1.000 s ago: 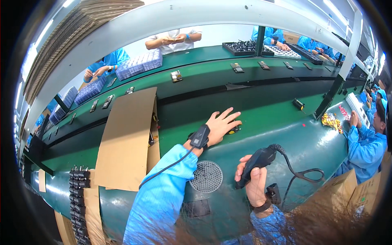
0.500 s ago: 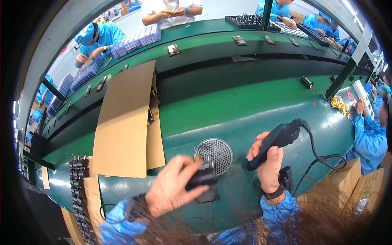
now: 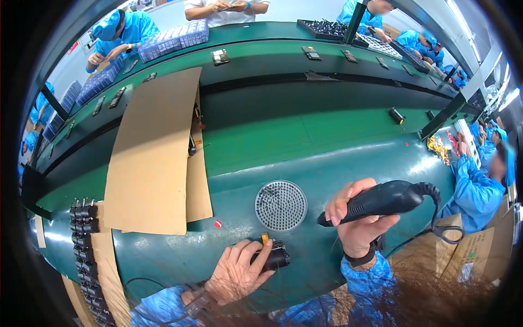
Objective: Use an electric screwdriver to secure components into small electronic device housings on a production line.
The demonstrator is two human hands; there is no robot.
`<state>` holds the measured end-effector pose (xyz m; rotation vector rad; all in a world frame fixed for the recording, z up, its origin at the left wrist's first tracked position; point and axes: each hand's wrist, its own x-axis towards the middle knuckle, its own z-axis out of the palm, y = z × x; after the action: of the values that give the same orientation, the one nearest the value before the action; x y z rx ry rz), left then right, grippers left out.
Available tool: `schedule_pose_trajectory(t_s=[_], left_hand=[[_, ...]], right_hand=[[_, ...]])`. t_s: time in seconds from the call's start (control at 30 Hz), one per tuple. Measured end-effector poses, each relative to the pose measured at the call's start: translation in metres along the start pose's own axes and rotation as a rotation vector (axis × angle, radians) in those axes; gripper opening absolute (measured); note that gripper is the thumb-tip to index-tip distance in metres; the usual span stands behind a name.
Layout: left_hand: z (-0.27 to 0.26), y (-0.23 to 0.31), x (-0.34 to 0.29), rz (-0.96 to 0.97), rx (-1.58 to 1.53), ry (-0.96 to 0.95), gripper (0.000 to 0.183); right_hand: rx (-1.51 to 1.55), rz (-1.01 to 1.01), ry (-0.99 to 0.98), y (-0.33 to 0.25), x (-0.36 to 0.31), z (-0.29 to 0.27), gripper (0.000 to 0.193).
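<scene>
In my right hand [image 3: 357, 231] is a black corded electric screwdriver [image 3: 389, 199], its narrow end pointing left and its coiled cord running off to the right. The fingers wrap round the tool above the table. My left hand [image 3: 237, 275] holds a small black cylindrical device [image 3: 277, 259] down at the table, fingers over its left side. An orange flex strip [image 3: 265, 238] sticks up from the device by my index finger. Just beyond the device lies a round perforated tray [image 3: 280, 212] with small dark screws gathered at its upper left.
A folded cardboard sheet [image 3: 150, 158] stands at left, with a row of black cylindrical parts [image 3: 84, 256] beside it. Circuit boards [image 3: 220, 56] lie along the far belt. Co-workers in blue sit across and at right. Cardboard boxes [image 3: 468, 245] stand at lower right.
My left hand has brought the black device lower, away from the round tray. The screwdriver has tilted flatter in my right hand. The whole view has shifted slightly.
</scene>
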<state>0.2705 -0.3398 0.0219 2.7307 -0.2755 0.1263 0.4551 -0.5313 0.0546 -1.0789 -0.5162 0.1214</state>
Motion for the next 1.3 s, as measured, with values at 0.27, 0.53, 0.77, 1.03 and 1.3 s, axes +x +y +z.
schedule_pose_trajectory(t_s=[0.27,0.53,0.77,1.03,1.3], left_hand=[[0.003,-0.009,-0.006,0.045,-0.114,0.026,0.064],[-0.006,-0.014,-0.007,0.042,-0.137,-0.016,0.062],[-0.002,-0.013,-0.007,0.061,-0.160,-0.006,0.062],[0.001,-0.012,-0.005,-0.002,-0.253,0.053,0.061],[-0.004,-0.015,-0.003,0.028,-0.243,0.098,0.055]], right_hand=[[0.009,0.001,-0.009,0.030,0.015,0.024,0.097],[-0.021,0.023,-0.026,0.041,0.014,0.024,0.093],[-0.084,0.033,-0.077,0.042,0.013,0.021,0.094],[0.060,-0.100,-0.011,0.027,0.010,0.023,0.102],[0.378,-0.070,-0.311,0.008,-0.023,0.053,0.093]])
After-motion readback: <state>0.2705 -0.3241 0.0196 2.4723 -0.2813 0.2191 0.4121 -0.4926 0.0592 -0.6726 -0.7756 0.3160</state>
